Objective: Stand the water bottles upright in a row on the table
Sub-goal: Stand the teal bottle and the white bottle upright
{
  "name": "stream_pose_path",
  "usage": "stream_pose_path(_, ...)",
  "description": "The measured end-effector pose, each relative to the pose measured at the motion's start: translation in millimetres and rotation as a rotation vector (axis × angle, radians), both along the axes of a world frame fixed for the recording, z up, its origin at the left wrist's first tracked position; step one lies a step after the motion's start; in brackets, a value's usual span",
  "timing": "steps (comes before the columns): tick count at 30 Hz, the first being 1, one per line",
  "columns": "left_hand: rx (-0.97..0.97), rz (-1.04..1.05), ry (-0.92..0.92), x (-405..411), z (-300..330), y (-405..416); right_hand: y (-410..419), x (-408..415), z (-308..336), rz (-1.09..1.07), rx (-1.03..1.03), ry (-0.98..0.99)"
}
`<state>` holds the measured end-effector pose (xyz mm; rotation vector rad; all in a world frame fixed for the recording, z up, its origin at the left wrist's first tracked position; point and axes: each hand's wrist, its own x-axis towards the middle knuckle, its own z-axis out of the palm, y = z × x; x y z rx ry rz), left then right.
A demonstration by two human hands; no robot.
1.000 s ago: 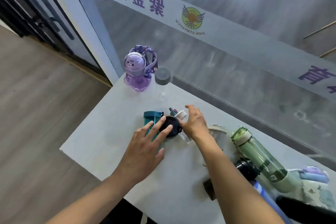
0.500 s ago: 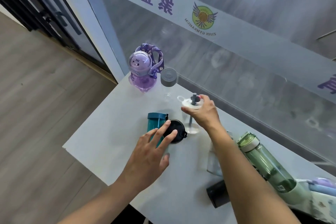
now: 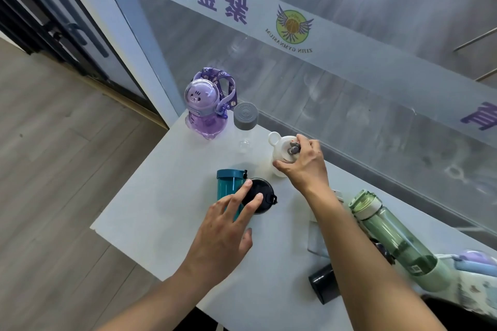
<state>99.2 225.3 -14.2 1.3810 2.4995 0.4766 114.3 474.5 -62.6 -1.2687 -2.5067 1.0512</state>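
Lettering "ZIJIN GYMNASIUM" reads mirrored on glass behind purple bottle.

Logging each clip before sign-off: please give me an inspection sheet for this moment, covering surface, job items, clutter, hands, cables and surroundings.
Surface: white table, pushed against a glass wall.
Job's things: purple astronaut bottle and clear bottle with grey cap upright at the far edge; white-lidded bottle upright beside them; teal bottle and black-lidded bottle nearer; green bottle lying tilted at right.
Clutter: dark cylinder lying down; patterned pastel items at the right edge.
Grippers: right hand grips the white lid; left hand has fingertips on the black lid, open.
Cables: nothing seen.
Surroundings: glass wall with purple lettering, wood-look floor.
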Motion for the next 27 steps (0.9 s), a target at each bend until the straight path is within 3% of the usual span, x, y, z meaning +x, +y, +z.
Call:
stream_pose_path(21, 0.010, -0.058, 0.010, -9, 1, -3, -9, 5, 22, -0.072, 0.023, -0.132)
stream_pose_path(27, 0.036, -0.073, -0.011, -12, 5, -1, -51, 56, 44, -0.084, 0.141, 0.089)
